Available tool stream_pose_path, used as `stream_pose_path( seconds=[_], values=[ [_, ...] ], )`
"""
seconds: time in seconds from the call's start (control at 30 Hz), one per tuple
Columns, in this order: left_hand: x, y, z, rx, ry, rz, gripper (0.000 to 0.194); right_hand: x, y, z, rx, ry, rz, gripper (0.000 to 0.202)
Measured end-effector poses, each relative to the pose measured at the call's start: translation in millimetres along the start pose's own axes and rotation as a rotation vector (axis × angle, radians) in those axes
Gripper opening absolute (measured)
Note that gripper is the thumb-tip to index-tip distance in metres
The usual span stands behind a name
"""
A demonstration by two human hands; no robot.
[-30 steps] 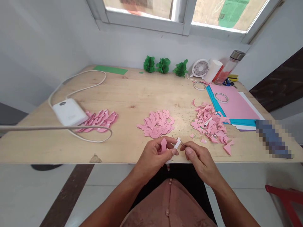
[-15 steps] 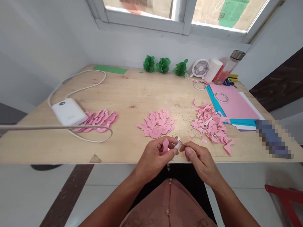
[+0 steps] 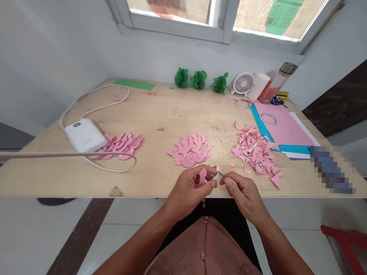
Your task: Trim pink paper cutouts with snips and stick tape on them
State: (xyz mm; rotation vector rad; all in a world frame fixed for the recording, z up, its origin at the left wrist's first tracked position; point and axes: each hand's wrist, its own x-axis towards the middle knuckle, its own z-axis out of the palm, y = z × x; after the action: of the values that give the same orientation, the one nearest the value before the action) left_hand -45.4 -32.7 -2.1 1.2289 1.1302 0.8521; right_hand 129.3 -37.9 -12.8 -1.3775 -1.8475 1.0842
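My left hand (image 3: 189, 188), fingers curled, grips a curved pink paper cut-out (image 3: 202, 176). A small white strip (image 3: 217, 175) sticks out between its thumb and fingertips, perhaps part of the same piece. Pinched in my right hand (image 3: 240, 191) is a thin metal tool (image 3: 221, 174), its tip touching the white strip; its exact kind is too small to tell. Just beyond the left hand lies a pile of wavy pink cut-outs (image 3: 190, 149). Pink paper scraps (image 3: 255, 149) are heaped beyond the right hand.
A white power bank (image 3: 85, 135) with a cable lies left, against more pink pieces (image 3: 123, 145). Green paper figures (image 3: 198, 80), a small fan (image 3: 243, 83) and a bottle (image 3: 278, 84) line the back. Coloured sheets (image 3: 292, 126) carry a tape roll (image 3: 268, 119) at right.
Both hands hold nearly the same pose. The white strip and tool tip have shifted slightly to the right. The whole view has moved a little.
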Motion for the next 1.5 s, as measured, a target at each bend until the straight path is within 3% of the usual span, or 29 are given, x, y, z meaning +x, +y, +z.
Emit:
stream_pose_path(
  seconds=[0.7,1.5],
  values=[
    [1.6,-5.7,-0.7,0.013,-0.028,0.039,0.017,-1.3,6.4,3.4,0.029,0.078,0.056,0.038],
    [-1.0,-2.2,-0.4,0.012,0.026,0.086,0.019,-4.3,5.2,5.3,0.137,0.013,0.07,0.039]
  ],
)
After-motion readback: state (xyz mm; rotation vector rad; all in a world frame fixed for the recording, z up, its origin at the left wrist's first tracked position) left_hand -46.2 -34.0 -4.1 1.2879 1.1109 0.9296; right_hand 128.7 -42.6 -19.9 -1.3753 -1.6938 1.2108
